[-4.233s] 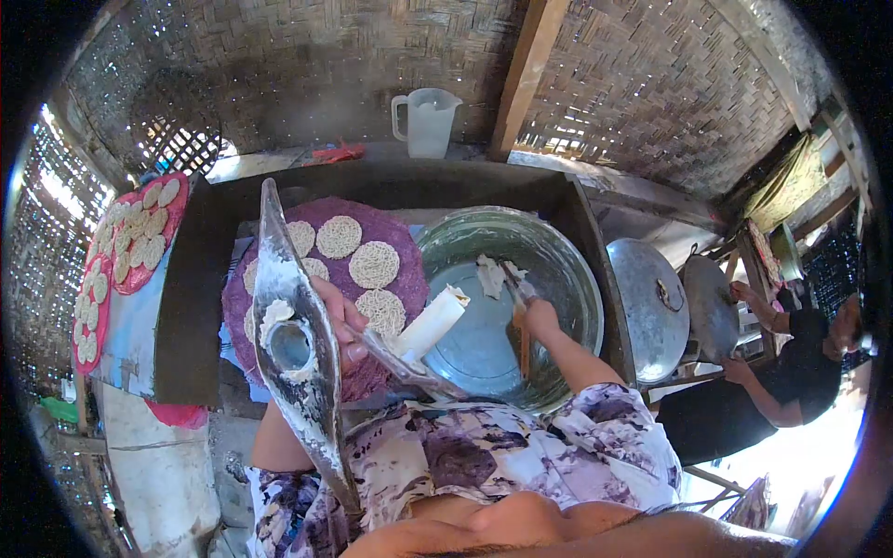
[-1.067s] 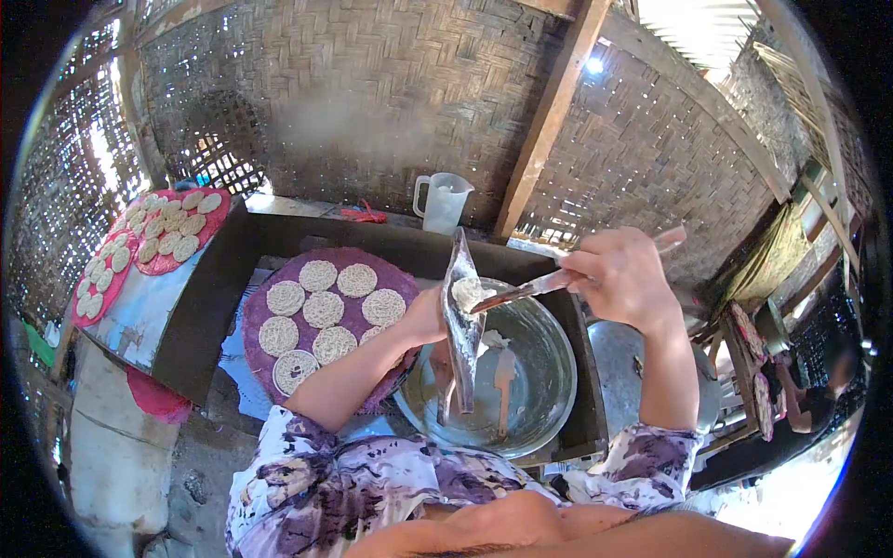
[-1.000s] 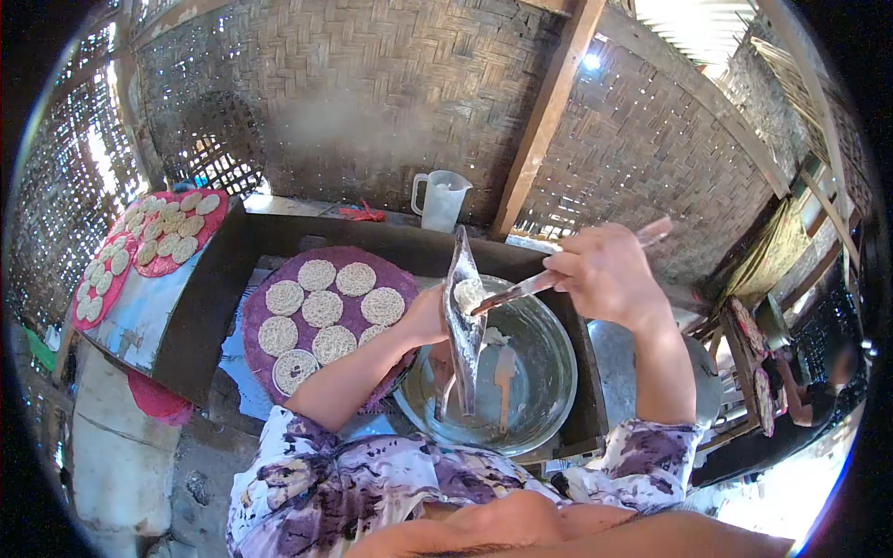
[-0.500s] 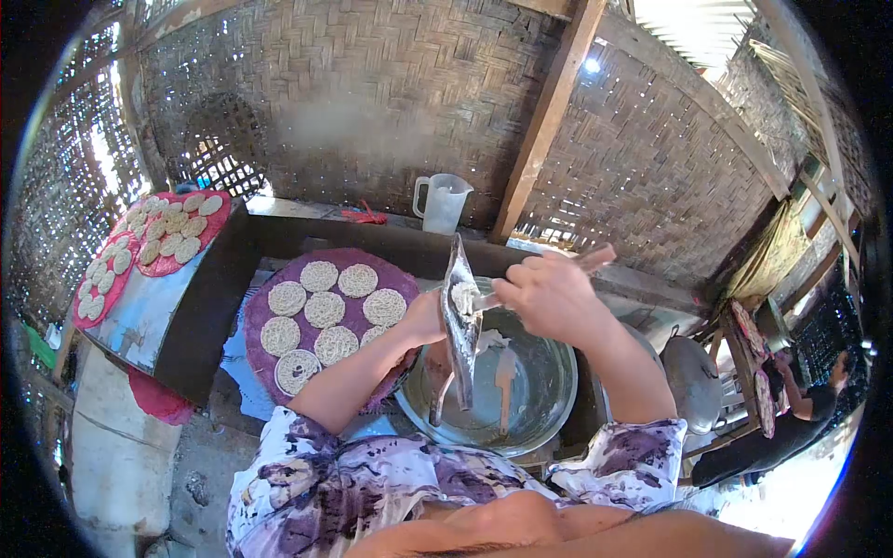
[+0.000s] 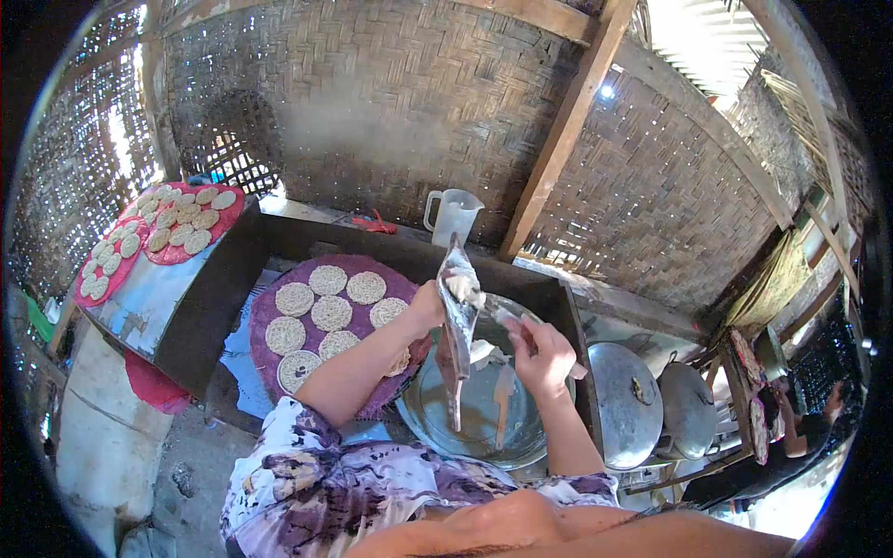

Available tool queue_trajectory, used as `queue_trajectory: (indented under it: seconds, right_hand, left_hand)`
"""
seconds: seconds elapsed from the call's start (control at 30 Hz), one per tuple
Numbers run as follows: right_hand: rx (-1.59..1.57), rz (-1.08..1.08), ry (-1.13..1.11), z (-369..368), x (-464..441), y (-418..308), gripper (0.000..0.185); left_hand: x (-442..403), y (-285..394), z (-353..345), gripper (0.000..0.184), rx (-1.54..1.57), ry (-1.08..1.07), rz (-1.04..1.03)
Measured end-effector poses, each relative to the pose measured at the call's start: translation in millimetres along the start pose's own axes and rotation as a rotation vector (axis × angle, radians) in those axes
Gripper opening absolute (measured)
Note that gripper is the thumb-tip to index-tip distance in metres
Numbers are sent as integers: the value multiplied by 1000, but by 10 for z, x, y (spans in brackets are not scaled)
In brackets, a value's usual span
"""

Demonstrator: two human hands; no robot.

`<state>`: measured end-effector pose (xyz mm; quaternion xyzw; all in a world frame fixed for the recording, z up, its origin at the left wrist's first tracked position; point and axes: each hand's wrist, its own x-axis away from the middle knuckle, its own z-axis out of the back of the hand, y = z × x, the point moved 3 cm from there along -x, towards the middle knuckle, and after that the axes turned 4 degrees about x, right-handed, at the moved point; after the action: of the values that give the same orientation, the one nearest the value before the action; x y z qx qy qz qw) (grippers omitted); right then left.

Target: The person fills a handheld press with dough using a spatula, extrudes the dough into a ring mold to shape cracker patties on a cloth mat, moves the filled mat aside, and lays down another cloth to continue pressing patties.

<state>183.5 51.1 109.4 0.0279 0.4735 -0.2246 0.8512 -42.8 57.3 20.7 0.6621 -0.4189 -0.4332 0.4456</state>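
Note:
My left hand [image 5: 429, 307] is closed around a dark, worn, board-like tool [image 5: 455, 349] with narrow ends, held upright over the basin. A lump of pale dough [image 5: 467, 290] sits on its upper part. In my right hand [image 5: 547, 361] is a spatula [image 5: 510, 322], its blade just right of the dough and its handle end poking out past my palm. Beneath both hands stands a large metal basin [image 5: 433, 423] with dough remnants inside. A second spatula [image 5: 503, 405] leans in it. To the left, several round noodle-like discs [image 5: 332, 312] lie on a purple round mat [image 5: 270, 358].
Pink mats [image 5: 177, 244] with more discs lie at far left. A plastic pitcher [image 5: 456, 216] and a red item [image 5: 375, 224] stand behind the dark trough wall [image 5: 326, 236]. Metal lids [image 5: 625, 402] are at right. Another person [image 5: 800, 446] is at far right.
My right hand has moved down and right, drawing the spatula away from the dough. The dough now bulges more at the tool's right side. The view has shifted slightly.

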Motion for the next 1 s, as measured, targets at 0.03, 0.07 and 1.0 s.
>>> queue_trajectory:
  seconds: [0.03, 0.07, 1.0]
  right_hand:
    - [-64, -35, -35, 20, 42, -12, 27]
    - [-127, -71, -71, 29, 63, -4, 27]
    - [-310, -396, -391, 116, 64, 407, 22]
  left_hand:
    - [47, 78, 13, 28, 93, 11, 110]
    - [98, 174, 12, 27, 57, 46, 43]
    - [-228, 111, 159, 21, 329, -86, -59]
